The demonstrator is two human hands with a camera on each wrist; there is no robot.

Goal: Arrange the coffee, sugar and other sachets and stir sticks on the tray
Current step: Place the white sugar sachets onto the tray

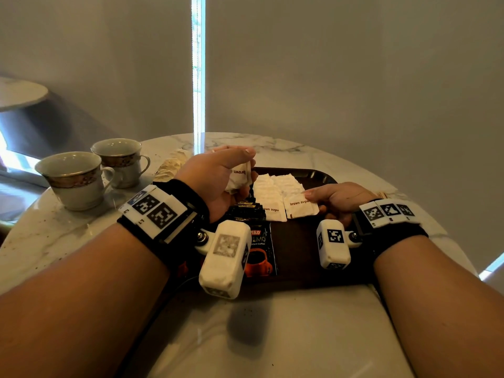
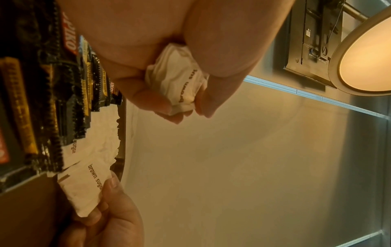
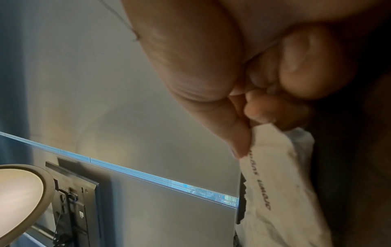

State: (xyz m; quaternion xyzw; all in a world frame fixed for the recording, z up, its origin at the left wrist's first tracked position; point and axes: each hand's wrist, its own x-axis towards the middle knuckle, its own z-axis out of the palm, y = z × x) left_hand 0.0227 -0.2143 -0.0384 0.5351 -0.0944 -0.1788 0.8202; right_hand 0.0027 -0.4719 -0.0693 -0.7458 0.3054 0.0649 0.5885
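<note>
a round marble worktop (image 1: 313, 156) stands before a drawn grey blind, with a dark tray (image 1: 300, 241) at its near edge. on the tray, a fanned row of black coffee sachets (image 1: 259, 241) lies beside 2 overlapping rows of white brown sugar sachets (image 1: 275, 186). the left hand (image 1: 218, 175) hovers over the tray with its grip curled round a crumpled bunch of sugar sachets (image 1: 240, 178). the right hand (image 1: 341, 197) pinches 1 sugar sachet (image 1: 300, 207) between thumb and fingers at the near end of the right row, low over the tray.

the step in hand looks to be laying this sachet down as the next tile of the row. done well, it would go flat, print upward, edges square with its neighbours and overlapping evenly, and the pinch would let go without dragging the row askew.

2 gold-rimmed cups (image 1: 95, 178) stand well to the left, and paper-wrapped items (image 1: 170, 166), perhaps stir sticks, lie on the worktop behind the left hand, not yet on the tray. the left wrist's camera hangs over the coffee row and could brush it.
</note>
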